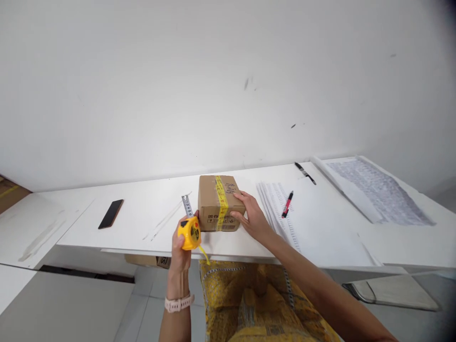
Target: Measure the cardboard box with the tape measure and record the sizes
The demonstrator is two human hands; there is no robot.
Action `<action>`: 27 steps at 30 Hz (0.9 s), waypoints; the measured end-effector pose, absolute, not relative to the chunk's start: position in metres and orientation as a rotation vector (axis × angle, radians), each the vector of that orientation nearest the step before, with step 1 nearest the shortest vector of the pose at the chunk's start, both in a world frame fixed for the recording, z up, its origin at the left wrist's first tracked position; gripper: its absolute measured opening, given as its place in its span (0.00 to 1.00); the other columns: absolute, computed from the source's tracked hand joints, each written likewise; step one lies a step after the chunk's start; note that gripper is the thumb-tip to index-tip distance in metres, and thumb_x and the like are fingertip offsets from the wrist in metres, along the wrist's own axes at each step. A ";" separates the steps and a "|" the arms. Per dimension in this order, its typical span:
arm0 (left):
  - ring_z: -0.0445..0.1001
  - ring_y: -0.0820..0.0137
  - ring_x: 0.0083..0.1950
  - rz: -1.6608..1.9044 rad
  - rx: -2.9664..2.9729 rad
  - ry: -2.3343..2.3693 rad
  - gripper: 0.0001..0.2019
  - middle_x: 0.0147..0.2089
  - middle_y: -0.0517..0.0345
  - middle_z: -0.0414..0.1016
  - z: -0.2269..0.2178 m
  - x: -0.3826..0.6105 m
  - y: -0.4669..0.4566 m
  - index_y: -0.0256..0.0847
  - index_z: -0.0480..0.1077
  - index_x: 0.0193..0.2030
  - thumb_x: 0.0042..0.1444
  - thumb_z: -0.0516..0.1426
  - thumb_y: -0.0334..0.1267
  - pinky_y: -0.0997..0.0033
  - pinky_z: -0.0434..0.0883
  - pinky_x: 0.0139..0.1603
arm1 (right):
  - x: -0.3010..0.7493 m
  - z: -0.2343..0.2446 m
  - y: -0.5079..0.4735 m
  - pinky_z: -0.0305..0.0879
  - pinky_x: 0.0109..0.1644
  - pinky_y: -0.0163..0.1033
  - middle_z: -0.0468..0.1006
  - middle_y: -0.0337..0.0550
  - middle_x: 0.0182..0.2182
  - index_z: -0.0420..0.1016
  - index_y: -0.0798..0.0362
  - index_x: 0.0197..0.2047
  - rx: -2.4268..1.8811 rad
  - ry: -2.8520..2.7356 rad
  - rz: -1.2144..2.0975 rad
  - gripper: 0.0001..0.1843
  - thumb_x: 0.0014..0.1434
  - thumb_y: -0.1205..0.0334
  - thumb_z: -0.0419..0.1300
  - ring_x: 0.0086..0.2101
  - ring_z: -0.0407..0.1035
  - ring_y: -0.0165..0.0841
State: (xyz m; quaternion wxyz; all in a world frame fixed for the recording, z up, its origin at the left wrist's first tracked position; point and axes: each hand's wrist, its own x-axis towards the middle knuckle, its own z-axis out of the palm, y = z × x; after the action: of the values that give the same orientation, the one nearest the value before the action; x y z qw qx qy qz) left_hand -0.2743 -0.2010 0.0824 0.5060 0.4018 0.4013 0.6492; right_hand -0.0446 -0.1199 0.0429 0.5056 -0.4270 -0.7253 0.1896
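A small brown cardboard box (207, 199) with yellow printed tape and handwriting on top sits on the white table. My left hand (180, 249) is wrapped round a yellow tape measure (190, 233) just left of the box. A short length of its metal blade (186, 205) sticks out, pointing away from me, and a yellow strap hangs from the case. My right hand (251, 216) rests on the box's right side, fingers on the top edge and thumb at the near face.
A dark phone (111, 214) lies on the table (135, 204) at left. To the right are printed sheets (317, 228), a red-and-black pen (287, 204), a black pen (305, 173) and a sheet packed with handwriting (377, 190). The white wall (228, 95) rises behind.
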 end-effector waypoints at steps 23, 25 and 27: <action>0.81 0.53 0.41 1.499 0.995 0.962 0.31 0.49 0.45 0.79 0.110 -0.252 -0.204 0.43 0.68 0.53 0.44 0.65 0.55 0.57 0.77 0.37 | -0.120 0.102 -0.069 0.58 0.53 0.50 0.76 0.46 0.46 0.69 0.49 0.47 -0.781 -1.862 0.460 0.13 0.67 0.56 0.47 0.47 0.66 0.41; 0.81 0.53 0.40 1.514 0.957 0.951 0.30 0.49 0.44 0.79 0.106 -0.247 -0.200 0.42 0.68 0.52 0.45 0.65 0.55 0.58 0.78 0.36 | -0.120 0.103 -0.070 0.57 0.53 0.49 0.77 0.46 0.46 0.70 0.49 0.47 -0.793 -1.873 0.438 0.13 0.68 0.56 0.47 0.47 0.66 0.41; 0.82 0.55 0.38 1.528 0.936 0.936 0.29 0.48 0.44 0.79 0.106 -0.245 -0.196 0.42 0.68 0.51 0.46 0.65 0.55 0.59 0.78 0.35 | -0.120 0.103 -0.070 0.56 0.53 0.49 0.77 0.45 0.47 0.71 0.49 0.48 -0.802 -1.892 0.413 0.14 0.68 0.57 0.47 0.47 0.67 0.40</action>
State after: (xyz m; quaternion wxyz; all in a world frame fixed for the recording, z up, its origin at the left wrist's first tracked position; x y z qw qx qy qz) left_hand -0.2451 -0.1962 0.1056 0.5313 0.3922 0.3923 0.6404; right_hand -0.1204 -0.0697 0.1031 0.4995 -0.3315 -0.7820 0.1707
